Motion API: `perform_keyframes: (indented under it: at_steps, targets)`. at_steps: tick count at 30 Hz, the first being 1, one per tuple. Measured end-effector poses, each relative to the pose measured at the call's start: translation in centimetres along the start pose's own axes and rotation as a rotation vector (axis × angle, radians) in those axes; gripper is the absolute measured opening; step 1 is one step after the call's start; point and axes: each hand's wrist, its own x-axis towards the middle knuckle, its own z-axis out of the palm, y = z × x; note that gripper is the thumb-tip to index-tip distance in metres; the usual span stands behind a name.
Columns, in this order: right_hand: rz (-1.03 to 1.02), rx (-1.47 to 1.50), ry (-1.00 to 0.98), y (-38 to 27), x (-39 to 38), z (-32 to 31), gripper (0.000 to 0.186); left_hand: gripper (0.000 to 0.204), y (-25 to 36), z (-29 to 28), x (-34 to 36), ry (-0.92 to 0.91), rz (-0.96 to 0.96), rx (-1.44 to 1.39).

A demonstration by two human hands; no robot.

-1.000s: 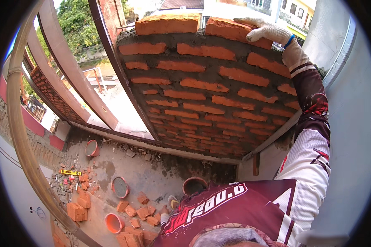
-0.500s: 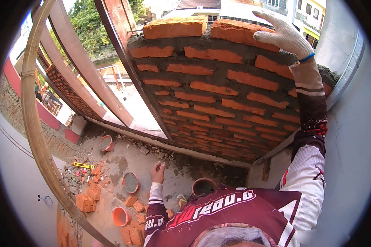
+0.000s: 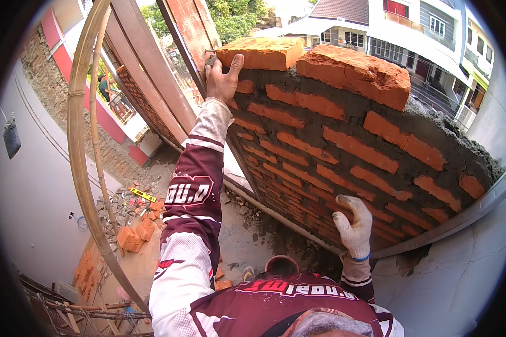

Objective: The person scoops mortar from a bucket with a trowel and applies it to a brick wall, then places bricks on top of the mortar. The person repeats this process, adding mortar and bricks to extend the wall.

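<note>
My bare left hand (image 3: 224,78) is at the top left corner of the brick wall (image 3: 334,115), where a top brick (image 3: 261,53) meets the reddish post (image 3: 194,22). Its fingers are curled around a grey lump of mortar (image 3: 210,62) at the gap, and the thumb points up beside the brick's end. A second, rough-faced brick (image 3: 354,72) lies to the right on the top course. My right hand (image 3: 354,227), in a white knitted glove with a blue cuff, hangs in front of the wall's lower right part. It is open and holds nothing, thumb and fingers apart.
Wet mortar (image 3: 452,129) covers the wall's right top edge. A bamboo pole (image 3: 76,129) rises at the left. Below lie a yellow spirit level (image 3: 143,194), stacked bricks (image 3: 135,236) and rubble; a bucket (image 3: 282,265) stands near my body. Houses stand beyond the wall.
My left hand has risen from low over the floor to the wall's top left corner. My right hand has come down from the top right brick. The view has shifted.
</note>
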Motion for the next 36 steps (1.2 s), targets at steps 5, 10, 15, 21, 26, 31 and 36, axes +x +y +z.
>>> perform_keyframes:
  at_steps: [5,10,15,21,26,31,36]
  targets:
    - [0.027,0.140,-0.174,3.2,-2.4,2.0,0.039,0.115,-2.4,1.1,0.3,0.038,0.019,0.062]
    - [-0.047,0.208,-0.309,4.9,-0.3,1.9,0.037,0.113,-2.9,0.7,0.6,-0.014,0.053,0.094]
    - [-0.107,0.203,-0.319,6.3,2.8,0.5,0.033,0.109,0.0,1.3,-1.4,0.104,0.120,0.009]
    - [-0.016,0.266,-0.348,7.4,4.9,-0.3,0.034,0.107,5.7,1.9,-4.4,0.123,0.427,0.172]
    - [0.033,0.233,-0.381,7.7,5.4,-0.6,0.036,0.089,7.0,2.2,-3.9,0.044,0.444,0.187]
    - [0.058,0.280,-0.392,7.7,5.5,-0.7,0.035,0.078,7.4,2.6,-4.2,0.038,0.412,0.146]
    - [0.058,0.269,-0.401,7.8,5.6,-0.7,0.034,0.076,9.6,3.0,-5.7,0.071,0.637,0.196]
